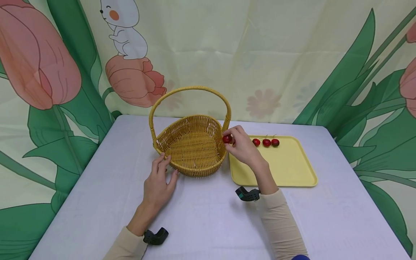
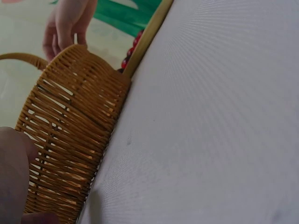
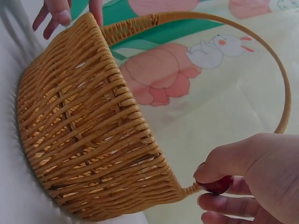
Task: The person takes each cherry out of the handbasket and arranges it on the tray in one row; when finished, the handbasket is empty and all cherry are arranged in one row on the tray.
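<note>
A dark red cherry [image 1: 227, 139] is pinched between the thumb and fingers of my right hand [image 1: 242, 146], beside the right rim of a wicker basket [image 1: 191, 144] with a tall arched handle. In the right wrist view the cherry [image 3: 217, 184] shows under the thumb, close to the foot of the handle. My left hand [image 1: 160, 184] touches the basket's near left rim, its fingers fairly straight and spread. Woven floor is visible inside the basket. Three more cherries [image 1: 266, 143] lie in a row on a yellow tray [image 1: 286, 169], near its far edge.
The tray stands just right of the basket on a table with a white cloth [image 1: 201, 224]. Behind the table hangs a curtain [image 1: 208, 61] printed with tulips and a rabbit. A dark wrist device [image 1: 156, 236] sits on the left wrist, another [image 1: 247, 194] on the right.
</note>
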Motion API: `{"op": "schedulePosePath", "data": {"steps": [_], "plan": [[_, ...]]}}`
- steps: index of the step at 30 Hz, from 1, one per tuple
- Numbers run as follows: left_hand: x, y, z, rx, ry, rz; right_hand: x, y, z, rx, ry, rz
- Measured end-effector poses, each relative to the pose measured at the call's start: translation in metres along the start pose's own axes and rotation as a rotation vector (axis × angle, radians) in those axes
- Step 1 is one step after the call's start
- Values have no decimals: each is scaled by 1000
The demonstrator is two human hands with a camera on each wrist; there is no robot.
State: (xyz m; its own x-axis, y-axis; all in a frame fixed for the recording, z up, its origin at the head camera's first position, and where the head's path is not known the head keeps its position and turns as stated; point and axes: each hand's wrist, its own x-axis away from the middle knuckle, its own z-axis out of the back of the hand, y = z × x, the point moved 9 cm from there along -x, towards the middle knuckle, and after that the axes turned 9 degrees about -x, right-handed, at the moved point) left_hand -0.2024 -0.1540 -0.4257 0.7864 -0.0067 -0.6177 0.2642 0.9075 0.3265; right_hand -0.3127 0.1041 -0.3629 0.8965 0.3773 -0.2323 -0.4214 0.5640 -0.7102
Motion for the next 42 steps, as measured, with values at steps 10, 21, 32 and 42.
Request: {"op": "schedulePosePath", "data": {"steps": [10,21,32,42], "plan": [[0,0,0,-10,-2,3,0,0,-1,12,-14,-6],[1,0,-1,-10,-10,3,2,0,0,20,-28,-13],[0,0,-1,-6,-9,3,9,-8,22,-15,7,18],[-1,0,1,-10,-16,3,20,-9,52,-74,43,30]]}}
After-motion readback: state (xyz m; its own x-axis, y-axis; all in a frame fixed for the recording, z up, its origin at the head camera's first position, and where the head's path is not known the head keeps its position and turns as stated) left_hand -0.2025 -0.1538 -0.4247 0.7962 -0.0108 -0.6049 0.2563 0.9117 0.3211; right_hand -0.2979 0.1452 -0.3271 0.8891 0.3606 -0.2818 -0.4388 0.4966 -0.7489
